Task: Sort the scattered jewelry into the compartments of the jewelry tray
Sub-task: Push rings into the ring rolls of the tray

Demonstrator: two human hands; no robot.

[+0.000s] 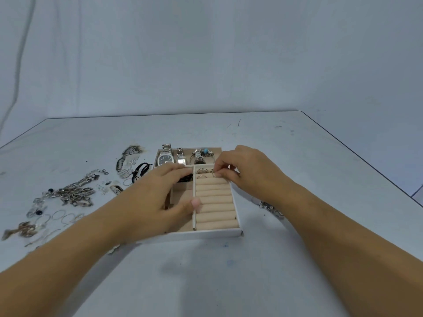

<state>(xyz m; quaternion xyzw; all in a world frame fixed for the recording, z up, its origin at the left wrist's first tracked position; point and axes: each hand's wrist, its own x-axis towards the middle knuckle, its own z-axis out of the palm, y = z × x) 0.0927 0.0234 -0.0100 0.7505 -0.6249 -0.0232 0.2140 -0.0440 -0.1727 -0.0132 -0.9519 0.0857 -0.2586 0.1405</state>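
Step in hand: seating a ring. The right hand [248, 168] pinches a small ring [215, 174] between thumb and forefinger at the far end of the roll compartment [215, 202], on the right side of the jewelry tray [206, 234]; whether the ring touches the rolls or sits just above them cannot be told; other rings [202, 171] stand in the slots just beyond it.

The left hand [158, 195] lies across the tray's left compartments, fingers straight and relaxed, grasping nothing visible; its thumb rests at the middle divider; judged to be steadying the tray. A dark item [186, 178] shows by its fingertips; not identifiable.

The back compartment holds two watches [166, 157] and a beaded bracelet [204, 153]. Unsorted on the surface [286, 152]: chains [73, 193], thin hoops [64, 216] and a black cord bracelet [140, 170] left of the tray; a pearl piece [270, 208] right of it, partly behind the forearm.

Judgement: task partway, much left. The next move calls for pressing the ring down into the slot between two rolls until it stands, letting go without dislodging its neighbours, then reaching for the left pile.
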